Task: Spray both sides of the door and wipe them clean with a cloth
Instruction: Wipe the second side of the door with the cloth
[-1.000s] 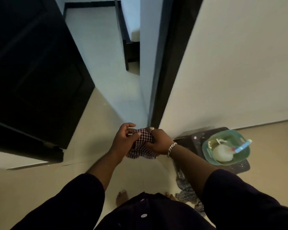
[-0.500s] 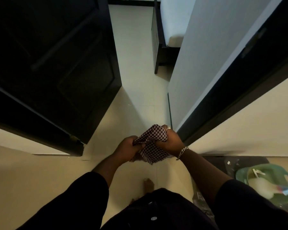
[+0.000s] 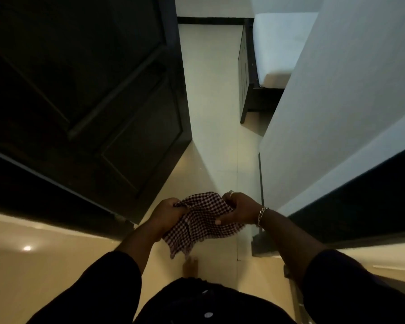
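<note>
Both hands hold the cloth (image 3: 198, 219) at waist height over the floor (image 3: 211, 94) of the doorway. The left hand (image 3: 167, 215) has its fingers curled round a bunched corner; the right hand (image 3: 240, 210) pinches the opposite edge, thumb on top of the fabric. The cloth is stretched between the two grips, with a loose flap hanging below, which suggests it is being spread or refolded to give a flat wiping face. The dark door (image 3: 84, 90) stands open to the left, well apart from the hands, with its panelled face turned toward the person. Neither hand touches the door, and no spray bottle is in view. A bed (image 3: 276, 47) stands in the room beyond. Judged from this, wiping is not under way; the cloth is being prepared first.
</note>
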